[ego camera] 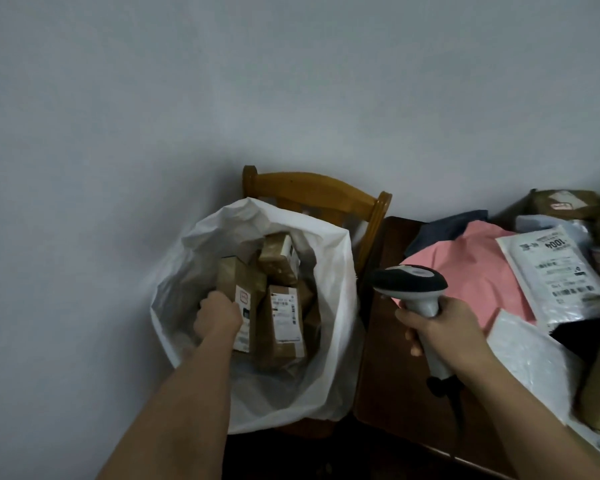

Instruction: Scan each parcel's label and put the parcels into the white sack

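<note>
Brown parcel (238, 299) stands on end inside the white sack (329, 306), long axis near upright, label facing right. The left hand (217, 315) has its grip curled round the parcel's lower edge. The right hand (440, 332) grips the scanner (411, 282) over the desk (388, 375).

One white sack (329, 271) holds at least four brown boxes (284, 320). One barcode scanner (411, 282) and two hands (217, 315) show. One wooden chair (312, 188) stands behind. On the surface (388, 375) lie one pink mailer (471, 271), two white mailers (555, 271), one dark-blue mailer (444, 226) and some brown boxes, their number unclear.
</note>
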